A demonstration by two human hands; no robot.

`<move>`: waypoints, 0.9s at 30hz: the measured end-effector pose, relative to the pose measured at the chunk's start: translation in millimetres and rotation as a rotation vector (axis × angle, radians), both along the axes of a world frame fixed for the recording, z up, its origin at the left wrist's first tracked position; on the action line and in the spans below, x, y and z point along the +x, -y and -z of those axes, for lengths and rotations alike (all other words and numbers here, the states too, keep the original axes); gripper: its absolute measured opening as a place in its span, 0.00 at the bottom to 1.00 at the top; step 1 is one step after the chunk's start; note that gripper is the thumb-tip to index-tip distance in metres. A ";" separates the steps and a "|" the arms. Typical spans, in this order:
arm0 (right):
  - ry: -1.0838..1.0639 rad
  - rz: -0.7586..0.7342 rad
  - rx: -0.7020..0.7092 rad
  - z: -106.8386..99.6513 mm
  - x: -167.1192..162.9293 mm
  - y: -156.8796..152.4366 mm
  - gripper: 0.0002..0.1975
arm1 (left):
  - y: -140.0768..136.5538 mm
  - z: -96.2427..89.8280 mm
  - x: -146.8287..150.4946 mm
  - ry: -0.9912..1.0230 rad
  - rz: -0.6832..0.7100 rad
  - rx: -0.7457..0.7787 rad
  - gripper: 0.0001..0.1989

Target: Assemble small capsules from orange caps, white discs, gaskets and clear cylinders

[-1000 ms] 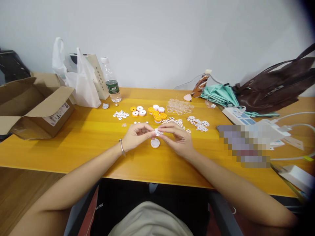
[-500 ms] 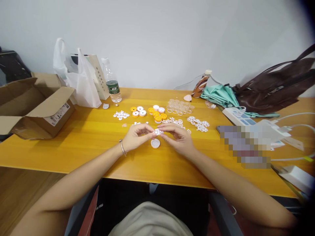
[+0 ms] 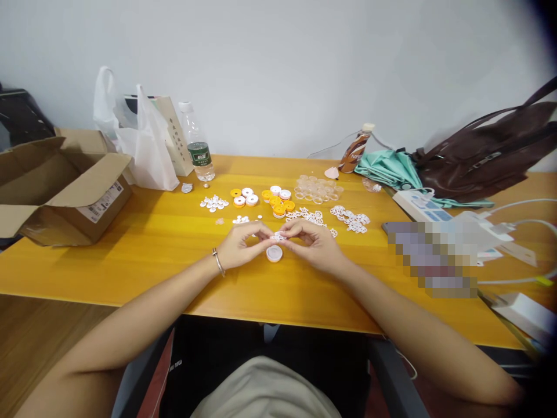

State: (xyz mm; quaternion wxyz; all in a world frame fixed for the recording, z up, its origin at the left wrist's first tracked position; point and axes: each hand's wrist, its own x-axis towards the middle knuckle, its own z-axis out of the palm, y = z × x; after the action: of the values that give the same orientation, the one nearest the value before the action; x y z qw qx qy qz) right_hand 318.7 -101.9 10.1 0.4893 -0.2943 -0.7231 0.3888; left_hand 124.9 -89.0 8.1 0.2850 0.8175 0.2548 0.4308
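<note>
Between the fingertips of both hands is a small white openwork plastic piece [image 3: 277,236]. My left hand [image 3: 244,242] pinches its left side, thumb below and fingers above. From the right, my right hand [image 3: 311,244] grips the same piece, its fingers curled and partly covering it. Just beneath the fingers, a round cap [image 3: 274,253] with a pale inside and an orange edge lies on the table. Similar white openwork pieces [image 3: 350,219] lie spread out beyond my right hand. White and orange round caps [image 3: 278,203] sit in clusters behind the hands.
Clear plastic rings [image 3: 317,190] and small white knobbed parts [image 3: 214,203] lie farther back. A cardboard box [image 3: 87,197], a plastic bag [image 3: 148,145] and a water bottle [image 3: 200,148] stand left. A power strip [image 3: 418,206], a brown bag [image 3: 487,157] and a blurred-out flat object [image 3: 430,255] are right.
The fingers have drawn closer together around the white piece, and it shows flatter and is more covered. My right fingertips have shifted slightly. The cap below stays in place.
</note>
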 end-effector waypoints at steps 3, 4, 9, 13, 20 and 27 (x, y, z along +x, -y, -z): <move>0.009 0.012 0.001 2.1 -0.2 -0.1 0.05 | -1.9 1.0 -1.1 -0.034 0.003 0.034 0.06; 0.001 0.012 -0.003 2.6 -0.2 -0.2 0.05 | -2.3 1.0 -1.5 -0.041 0.005 0.043 0.06; -0.056 -0.032 -0.029 2.2 -0.3 -1.4 0.05 | -1.1 -1.1 -1.3 -0.039 0.001 0.064 0.06; -0.075 -0.050 -0.066 1.5 -0.9 -2.8 0.05 | 0.2 -2.0 -0.5 -0.055 0.000 0.078 0.06; -0.024 0.068 -0.094 2.2 5.7 -10.5 0.09 | -4.6 -1.6 -3.9 -0.331 0.034 0.012 0.17; 0.362 -0.021 0.052 0.7 10.2 -9.6 0.07 | -8.4 10.4 -1.0 -0.524 0.057 -0.030 0.18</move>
State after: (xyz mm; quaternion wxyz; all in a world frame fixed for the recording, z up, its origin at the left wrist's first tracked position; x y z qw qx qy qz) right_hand 329.0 -92.3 9.5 0.3548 -0.3392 -0.8120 0.3157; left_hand 123.9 -80.6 -2.3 0.2336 0.9036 0.3032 0.1923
